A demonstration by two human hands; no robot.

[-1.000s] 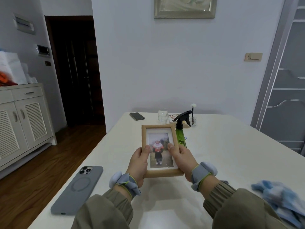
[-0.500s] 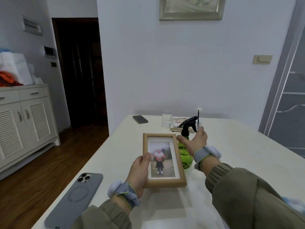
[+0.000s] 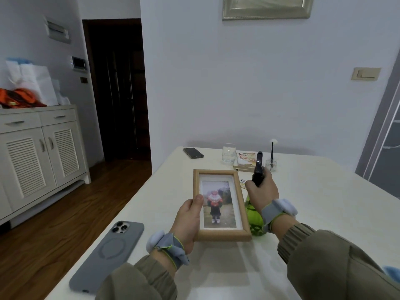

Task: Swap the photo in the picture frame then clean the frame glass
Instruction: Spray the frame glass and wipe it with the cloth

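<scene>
A light wooden picture frame with a photo of a small figure in red behind its glass is held upright above the table. My left hand grips its lower left edge, thumb on the front. Just right of the frame stands a green spray bottle with a black trigger head. My right hand is closed around the bottle's neck and trigger. A blue cloth shows only as a sliver at the right edge, behind my right sleeve.
A grey phone lies face down near the table's left edge. At the far end are a dark phone, a drinking glass, a small printed box and a tiny vase with a stem. A white cabinet stands left.
My right hand let go of the frame, reached to the spray bottle and closed on its neck. The left hand alone now holds the frame. The camera tilted up a little.
</scene>
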